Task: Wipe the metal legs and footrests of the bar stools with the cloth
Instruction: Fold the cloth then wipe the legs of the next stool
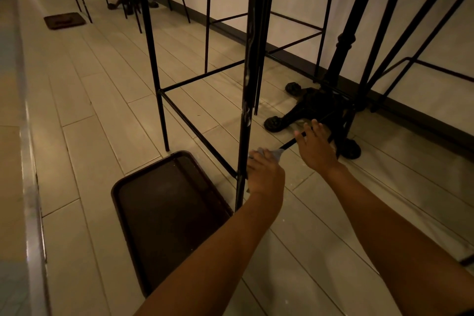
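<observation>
Reviewing the head view: your left hand (265, 174) is curled round the cloth (273, 153), bunching it against the footrest rail (291, 143) just beside the near leg (243, 123) of the stool. Your right hand (314, 147) lies further along the same rail, fingers straight and spread, gripping nothing; whether the palm bears on the bar cannot be told.

Finding: the cloth appears soft, light and limp. It should wrap the thin rail readily, so hold it wadded in the palm and fold it round the bar rather than dabbing one face.

Finding: the frame is slender dark rod, apparently stiff, and probably light for its height. Expect it to skid or rock on the smooth floor tiles (77, 100); steady it low, at the rail or the leg. Pale marks show along that leg.

Note: a brown tray (120, 202) lies on the floor just beside the leg's foot, and a dark table base (310, 108) sits beyond the rail.
</observation>
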{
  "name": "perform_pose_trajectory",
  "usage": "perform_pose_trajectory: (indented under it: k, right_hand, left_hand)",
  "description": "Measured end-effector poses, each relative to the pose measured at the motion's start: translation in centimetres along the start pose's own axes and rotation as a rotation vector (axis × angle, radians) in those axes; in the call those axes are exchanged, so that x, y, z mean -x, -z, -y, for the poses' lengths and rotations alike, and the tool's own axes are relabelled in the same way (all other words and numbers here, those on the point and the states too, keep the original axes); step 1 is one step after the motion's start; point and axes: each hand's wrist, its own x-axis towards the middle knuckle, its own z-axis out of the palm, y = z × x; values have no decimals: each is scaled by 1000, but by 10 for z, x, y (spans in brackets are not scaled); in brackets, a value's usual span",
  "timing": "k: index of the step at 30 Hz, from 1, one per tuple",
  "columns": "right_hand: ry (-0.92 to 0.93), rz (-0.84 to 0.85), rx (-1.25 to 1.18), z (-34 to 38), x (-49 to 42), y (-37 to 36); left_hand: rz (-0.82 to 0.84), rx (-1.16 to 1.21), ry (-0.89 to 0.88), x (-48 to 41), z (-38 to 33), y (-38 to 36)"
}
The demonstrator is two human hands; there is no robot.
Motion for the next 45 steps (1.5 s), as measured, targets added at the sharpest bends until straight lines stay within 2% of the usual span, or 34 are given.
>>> perform_pose_trajectory:
  k: [3, 9, 14, 18, 23, 30, 37, 45]
  right_hand:
    - [-47, -10, -101, 2, 2, -4]
    - [-34, 1, -102, 2, 3, -2]
    - [-20, -14, -87, 3, 5, -2]
    - [-14, -16, -62, 2, 5, -1]
    - [1, -49, -51, 1, 8, -1]
    - [25, -42, -59, 1, 10, -1]
    - [6, -58, -57, 2, 7, -3]
    - [-18, -46, -57, 7, 9, -2]
  left_hand:
    - [9, -61, 0, 2, 0, -2]
    - [103, -184, -82, 15, -2, 19]
    - [158, -248, -81, 11, -6, 25]
    - [153, -246, -46, 14, -7, 28]
    - [130, -332, -137, 23, -3, 21]
    - [177, -330, -128, 27, -8, 26]
    - [53, -216, -61, 10, -3, 19]
    - [62, -348, -235, 24, 4, 10]
